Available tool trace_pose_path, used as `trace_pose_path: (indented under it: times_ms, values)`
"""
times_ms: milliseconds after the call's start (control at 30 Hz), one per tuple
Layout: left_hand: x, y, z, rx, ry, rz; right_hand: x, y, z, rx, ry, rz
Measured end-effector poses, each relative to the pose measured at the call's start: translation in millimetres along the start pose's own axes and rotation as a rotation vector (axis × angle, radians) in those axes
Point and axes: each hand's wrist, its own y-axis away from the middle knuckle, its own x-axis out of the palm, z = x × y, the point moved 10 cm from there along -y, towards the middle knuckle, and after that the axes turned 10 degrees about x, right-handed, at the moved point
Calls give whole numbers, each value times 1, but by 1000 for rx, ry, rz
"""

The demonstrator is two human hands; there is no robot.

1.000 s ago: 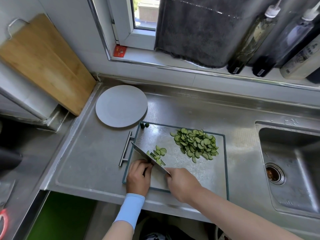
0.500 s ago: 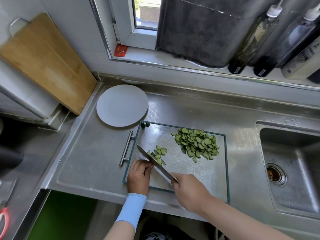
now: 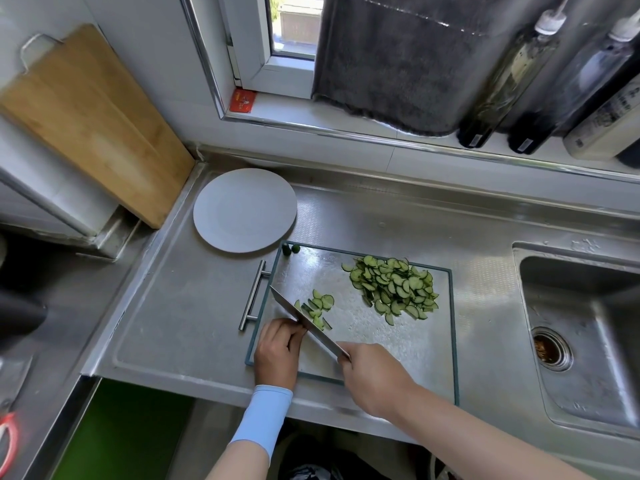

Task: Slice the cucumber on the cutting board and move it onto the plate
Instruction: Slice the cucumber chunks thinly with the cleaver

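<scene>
A steel cutting board (image 3: 360,337) with a dark rim lies on the counter. A pile of thin half-moon cucumber slices (image 3: 393,289) covers its far right part. A few fresh slices (image 3: 320,306) lie beside the knife blade (image 3: 304,323). My right hand (image 3: 372,374) grips the knife handle, the blade pointing far-left. My left hand (image 3: 278,351), fingers curled, sits against the blade's left side; whatever cucumber it holds is hidden. Two dark cucumber ends (image 3: 290,249) rest at the board's far-left corner. A round white plate (image 3: 244,209) stands bare beyond the board.
A sink (image 3: 581,337) with a drain lies at the right. A wooden board (image 3: 86,123) leans on the wall at the left. Bottles (image 3: 502,84) and a grey towel (image 3: 391,60) stand on the window ledge. The board's bar handle (image 3: 252,294) sticks out left.
The knife and my right hand have shifted slightly toward me and to the right. My left hand has stayed at the blade. The slices lie as before.
</scene>
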Motion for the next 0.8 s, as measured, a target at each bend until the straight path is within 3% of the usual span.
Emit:
trace_pose_path:
  times_ms: [633, 800]
  values:
    - [0, 0, -2, 45, -34, -17, 3, -22, 6, -3, 4, 2]
    - [9, -9, -5, 30, -50, 83, -19, -23, -16, 33, -22, -48]
